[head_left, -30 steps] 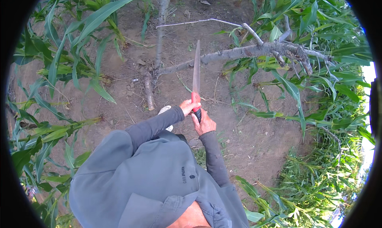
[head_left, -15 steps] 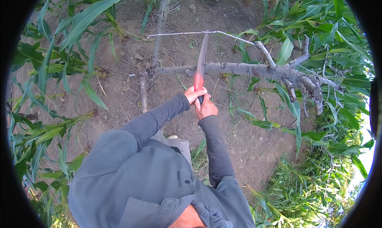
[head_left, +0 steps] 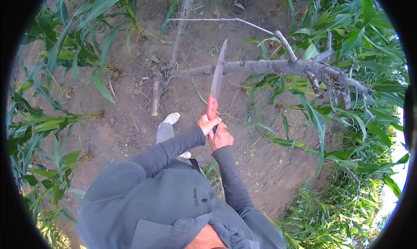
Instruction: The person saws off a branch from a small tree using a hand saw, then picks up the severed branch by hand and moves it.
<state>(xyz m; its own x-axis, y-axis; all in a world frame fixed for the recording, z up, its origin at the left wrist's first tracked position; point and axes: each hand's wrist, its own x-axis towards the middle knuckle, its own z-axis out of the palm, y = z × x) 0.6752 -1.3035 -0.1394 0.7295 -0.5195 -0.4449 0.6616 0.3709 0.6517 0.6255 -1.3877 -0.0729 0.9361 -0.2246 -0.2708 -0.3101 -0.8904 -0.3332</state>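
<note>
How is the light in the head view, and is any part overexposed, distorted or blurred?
Head view: soft, even shade on the soil, no hard shadows; the sky at the right rim is blown out white; fisheye bending curves the plants near the black edge; the hands and the saw look sharp.

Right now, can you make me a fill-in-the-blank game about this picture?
1. Both hands, the left hand and the right hand, grip the saw's ____ handle.
2. The saw blade lies across a bare grey ____.
3. The ground under it is bare brown ____.

Missing words: red; branch; soil.
</note>
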